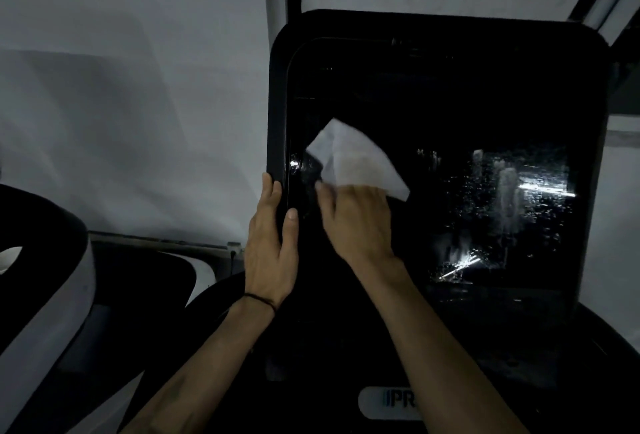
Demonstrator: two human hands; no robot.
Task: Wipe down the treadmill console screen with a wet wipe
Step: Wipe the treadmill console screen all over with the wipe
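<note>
the only writing we can read is on a pale oval badge [389,403] below the console, where the dark letters "pr" show before our right forearm cuts off the rest. we see no containers in this dim view. our left hand [272,243] grips the left edge of the black console frame [277,94], fingers wrapped behind the rim and the thumb lying flat on the front bezel, so it is clamped on the frame; a thin dark band [260,299] circles that wrist. our right hand [358,217] presses a white wet wipe [356,160] against the treadmill console screen [450,115], its fingers pinched on the lower edge of the wipe, which fans upward and to the left with a faint brownish stain near its middle. the wipe sits on the lower left part of the glass, just right of the left hand, the two hands close but not touching. the right half of the screen shows wet streaks and droplets [512,212] catching the light. a pale wall [138,87] stands behind, and a black and white machine part [52,295] curves at the left.
</note>
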